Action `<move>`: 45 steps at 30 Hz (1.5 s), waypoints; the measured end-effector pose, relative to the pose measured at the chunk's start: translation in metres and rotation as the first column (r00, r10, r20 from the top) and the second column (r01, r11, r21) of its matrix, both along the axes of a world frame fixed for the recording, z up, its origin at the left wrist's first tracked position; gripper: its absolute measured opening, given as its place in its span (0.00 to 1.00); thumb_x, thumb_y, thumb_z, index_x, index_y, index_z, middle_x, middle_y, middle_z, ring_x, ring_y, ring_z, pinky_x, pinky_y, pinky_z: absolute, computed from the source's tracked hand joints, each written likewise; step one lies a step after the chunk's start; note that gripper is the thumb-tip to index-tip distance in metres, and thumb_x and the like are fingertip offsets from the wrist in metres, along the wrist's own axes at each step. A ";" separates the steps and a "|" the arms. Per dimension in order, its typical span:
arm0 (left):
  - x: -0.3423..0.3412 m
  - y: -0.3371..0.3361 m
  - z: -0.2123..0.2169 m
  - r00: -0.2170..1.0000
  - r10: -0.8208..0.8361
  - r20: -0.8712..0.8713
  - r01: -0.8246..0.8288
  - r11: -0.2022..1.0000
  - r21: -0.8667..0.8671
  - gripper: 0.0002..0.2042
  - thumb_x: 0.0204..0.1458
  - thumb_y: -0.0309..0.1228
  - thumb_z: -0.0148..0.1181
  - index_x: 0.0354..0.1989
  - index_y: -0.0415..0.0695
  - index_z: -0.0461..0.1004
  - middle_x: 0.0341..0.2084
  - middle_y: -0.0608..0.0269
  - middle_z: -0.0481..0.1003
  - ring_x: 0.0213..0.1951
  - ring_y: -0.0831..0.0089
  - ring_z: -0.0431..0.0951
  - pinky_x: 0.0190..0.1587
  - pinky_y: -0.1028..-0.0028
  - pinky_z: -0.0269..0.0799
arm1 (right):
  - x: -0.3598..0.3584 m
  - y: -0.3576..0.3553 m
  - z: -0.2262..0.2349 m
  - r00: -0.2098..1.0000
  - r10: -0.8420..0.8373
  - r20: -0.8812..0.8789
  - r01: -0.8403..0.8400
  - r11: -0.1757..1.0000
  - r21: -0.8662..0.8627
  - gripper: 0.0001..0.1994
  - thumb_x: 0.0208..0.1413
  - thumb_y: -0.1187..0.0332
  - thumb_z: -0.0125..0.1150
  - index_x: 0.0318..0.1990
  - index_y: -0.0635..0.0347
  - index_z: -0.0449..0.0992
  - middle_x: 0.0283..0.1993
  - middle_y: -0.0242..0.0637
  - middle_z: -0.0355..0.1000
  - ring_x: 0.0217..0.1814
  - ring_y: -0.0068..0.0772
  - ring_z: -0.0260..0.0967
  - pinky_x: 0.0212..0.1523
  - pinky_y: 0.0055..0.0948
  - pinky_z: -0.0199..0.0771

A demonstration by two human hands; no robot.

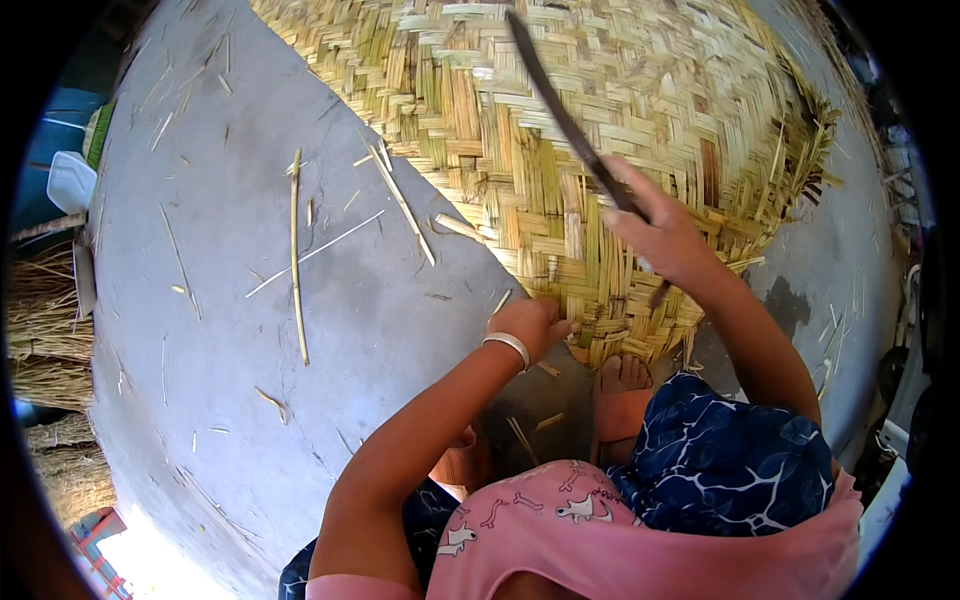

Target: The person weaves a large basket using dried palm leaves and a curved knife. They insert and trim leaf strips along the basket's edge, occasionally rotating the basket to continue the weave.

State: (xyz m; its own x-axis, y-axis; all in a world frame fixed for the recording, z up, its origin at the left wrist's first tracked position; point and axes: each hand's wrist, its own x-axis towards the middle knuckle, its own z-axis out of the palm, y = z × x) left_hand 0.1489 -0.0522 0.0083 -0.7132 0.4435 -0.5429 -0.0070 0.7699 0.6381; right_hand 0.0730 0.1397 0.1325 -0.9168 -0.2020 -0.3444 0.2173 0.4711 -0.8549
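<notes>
A large mat (600, 130) woven from flat yellow-green strips lies on the floor in front of me, its near corner close to my foot. My left hand (530, 325), with a pale bangle on the wrist, is closed at the mat's left edge near that corner; its fingers seem to pinch the edge. In my right hand (660, 225) is a long, dark, slightly curved blade-like tool (555, 100). It slants over the mat, with its long end up and to the left and a short end sticking out below my fist.
Loose strips (298, 260) and cut bits lie scattered on the grey floor (220, 370) to the left. Bundles of dry stalks (45, 320) stand at the far left, near a white container (72, 182). My bare foot (622, 390) is beside the mat's near corner.
</notes>
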 end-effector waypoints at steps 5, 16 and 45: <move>-0.021 0.031 0.029 0.966 0.002 -0.259 0.064 0.967 0.247 0.17 0.52 0.45 0.59 0.24 0.44 0.73 0.21 0.54 0.76 0.26 0.54 0.77 0.30 0.59 0.71 | 0.044 0.029 0.035 0.953 -0.299 0.054 0.303 0.947 -0.110 0.30 0.62 0.63 0.48 0.70 0.59 0.49 0.23 0.26 0.61 0.20 0.14 0.52 0.22 0.17 0.53; 0.006 0.166 0.015 0.633 -0.224 -0.741 0.682 0.615 0.397 0.09 0.48 0.34 0.58 0.37 0.46 0.73 0.40 0.58 0.74 0.49 0.61 0.73 0.54 0.60 0.64 | 0.147 0.110 0.071 0.708 -0.701 -0.088 0.706 0.698 0.121 0.26 0.63 0.62 0.40 0.67 0.60 0.49 0.26 0.31 0.65 0.18 0.15 0.55 0.17 0.16 0.57; -0.091 0.321 -0.020 0.403 -0.677 -0.616 0.742 0.635 -0.213 0.33 0.58 0.50 0.43 0.70 0.48 0.49 0.71 0.63 0.44 0.72 0.66 0.40 0.71 0.59 0.33 | 0.247 0.110 0.125 0.532 -0.756 0.381 0.772 0.618 0.149 0.24 0.59 0.70 0.43 0.63 0.62 0.51 0.26 0.32 0.64 0.26 0.22 0.61 0.28 0.23 0.63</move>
